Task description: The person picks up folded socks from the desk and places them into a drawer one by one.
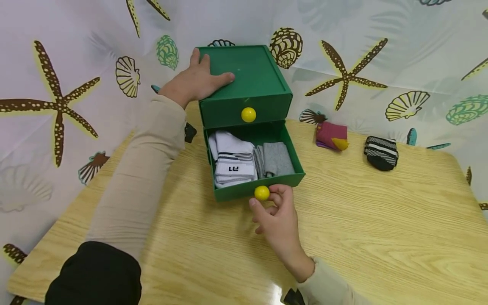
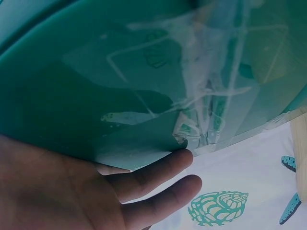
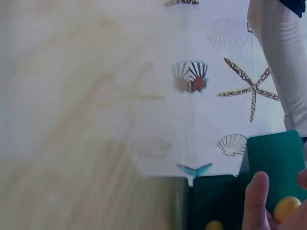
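Note:
My left hand (image 1: 194, 82) rests on the back left of a green drawer box (image 1: 248, 72), its thumb lying on the top. In the left wrist view, two straight fingers (image 2: 148, 177) reach past the box's edge. The lower drawer (image 1: 236, 192) stands pulled out, holding folded white socks (image 1: 234, 159) on the left and folded grey socks (image 1: 279, 157) on the right. At its front, my right hand (image 1: 280, 220) holds the yellow knob (image 1: 262, 193) between thumb and curled fingers. The upper drawer (image 1: 225, 112), with its own yellow knob (image 1: 249, 115), is closed.
Right of the box lie a folded magenta sock bundle (image 1: 329, 134) with a yellow patch and a folded black-and-white striped bundle (image 1: 381, 152). All stand on a wooden table (image 1: 362, 228). A curtain (image 1: 244, 21) with shells and starfish hangs behind.

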The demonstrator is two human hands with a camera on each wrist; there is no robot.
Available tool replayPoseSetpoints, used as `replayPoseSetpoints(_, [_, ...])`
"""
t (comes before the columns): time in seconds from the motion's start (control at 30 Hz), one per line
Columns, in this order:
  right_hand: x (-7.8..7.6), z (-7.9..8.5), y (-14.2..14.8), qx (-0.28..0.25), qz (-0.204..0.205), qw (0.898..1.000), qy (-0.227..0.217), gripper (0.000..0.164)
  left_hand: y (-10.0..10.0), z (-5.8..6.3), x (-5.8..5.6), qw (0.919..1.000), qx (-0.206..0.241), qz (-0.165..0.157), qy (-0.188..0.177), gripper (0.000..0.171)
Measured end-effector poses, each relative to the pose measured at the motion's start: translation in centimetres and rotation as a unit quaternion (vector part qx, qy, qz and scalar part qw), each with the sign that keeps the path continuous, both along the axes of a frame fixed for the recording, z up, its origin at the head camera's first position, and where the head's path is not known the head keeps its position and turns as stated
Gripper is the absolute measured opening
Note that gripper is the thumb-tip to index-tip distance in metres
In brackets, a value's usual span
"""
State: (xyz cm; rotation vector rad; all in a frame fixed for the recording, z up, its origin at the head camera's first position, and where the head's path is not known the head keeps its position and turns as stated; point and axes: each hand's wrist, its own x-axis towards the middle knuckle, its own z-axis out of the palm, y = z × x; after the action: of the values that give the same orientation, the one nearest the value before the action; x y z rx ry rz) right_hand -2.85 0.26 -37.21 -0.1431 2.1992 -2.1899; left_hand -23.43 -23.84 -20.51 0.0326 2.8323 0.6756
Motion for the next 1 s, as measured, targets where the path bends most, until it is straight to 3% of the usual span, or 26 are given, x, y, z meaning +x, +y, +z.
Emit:
replayPoseSetpoints(0.3, [-1.3,-0.4,-1.4,-0.023,-0.048,0.998,0.015,0.042,-0.1,-0.3,-0.1,0.9999,-0.003,-0.003,0.01,0.096])
replayPoseSetpoints(0.53, [-2.3,-0.3,-1.9,-0.016,-0.052,0.998,0.032,0.038,-0.3,-0.3,-0.1,0.9999,0.004,-0.005,0.011,0.096])
replayPoseSetpoints(1.0, [-6.0,0.0,-3.5,-0.014,-0.062,0.997,0.043,0.036,-0.2,-0.3,0.0,0.9998,-0.003,-0.002,0.017,0.095])
